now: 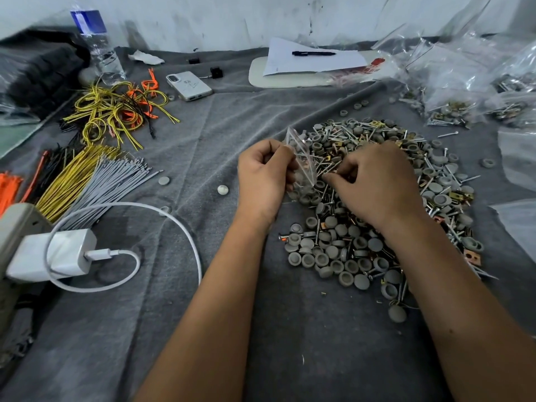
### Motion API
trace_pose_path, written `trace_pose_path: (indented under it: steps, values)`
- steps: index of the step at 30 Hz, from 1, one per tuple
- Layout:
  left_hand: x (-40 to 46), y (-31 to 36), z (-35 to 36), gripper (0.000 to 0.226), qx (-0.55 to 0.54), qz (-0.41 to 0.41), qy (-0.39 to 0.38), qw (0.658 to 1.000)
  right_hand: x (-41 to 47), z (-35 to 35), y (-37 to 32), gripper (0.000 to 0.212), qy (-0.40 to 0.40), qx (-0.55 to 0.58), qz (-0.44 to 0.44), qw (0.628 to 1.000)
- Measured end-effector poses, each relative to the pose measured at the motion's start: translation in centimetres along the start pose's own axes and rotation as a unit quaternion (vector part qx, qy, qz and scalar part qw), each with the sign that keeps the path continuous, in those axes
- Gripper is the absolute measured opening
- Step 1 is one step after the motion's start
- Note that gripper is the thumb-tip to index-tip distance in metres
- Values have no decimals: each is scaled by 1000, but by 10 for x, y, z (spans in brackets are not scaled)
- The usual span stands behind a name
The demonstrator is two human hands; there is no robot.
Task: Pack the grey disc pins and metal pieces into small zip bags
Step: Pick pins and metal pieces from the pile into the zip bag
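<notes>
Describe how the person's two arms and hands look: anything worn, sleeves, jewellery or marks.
Both forearms are bare all the way to the bottom edge of the view; no sleeves show. The left hand and right hand wear no gloves, and no rings, watch or bracelet are visible. The right forearm has a small dark mole. Nails look short and unpainted where visible.

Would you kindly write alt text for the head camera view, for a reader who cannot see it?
A person's left hand holds a small clear zip bag open while the right hand pinches metal pieces at its mouth, over a pile of grey disc pins and metal pieces on a grey cloth. Bundled cable ties lie to the left.
</notes>
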State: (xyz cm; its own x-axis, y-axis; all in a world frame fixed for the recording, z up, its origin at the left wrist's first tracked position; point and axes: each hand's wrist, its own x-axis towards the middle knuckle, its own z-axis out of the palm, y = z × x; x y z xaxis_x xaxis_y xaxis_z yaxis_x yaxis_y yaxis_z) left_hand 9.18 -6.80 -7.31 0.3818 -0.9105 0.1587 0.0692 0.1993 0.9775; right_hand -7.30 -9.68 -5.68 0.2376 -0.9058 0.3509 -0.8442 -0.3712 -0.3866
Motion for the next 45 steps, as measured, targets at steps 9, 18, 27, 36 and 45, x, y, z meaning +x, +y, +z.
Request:
trace_pose_path:
  steps: [9,18,27,36,45]
  values:
    - [1,-2,-1,29,27,0,-8,1000,-2,-4,-6,23,-72,-44,-20,996]
    - [1,-4,0,28,46,0,-11,999,3,3,-3,17,53,141,-1,989]
    - [-1,-7,8,24,129,29,-32,991,-2,0,-12,8,168,305,-40,937]
    - [-1,-6,7,22,81,27,-48,995,-6,8,-16,9,180,229,-111,950]
    - [0,-3,2,23,14,7,-38,999,-1,8,-12,12,114,224,-117,961]
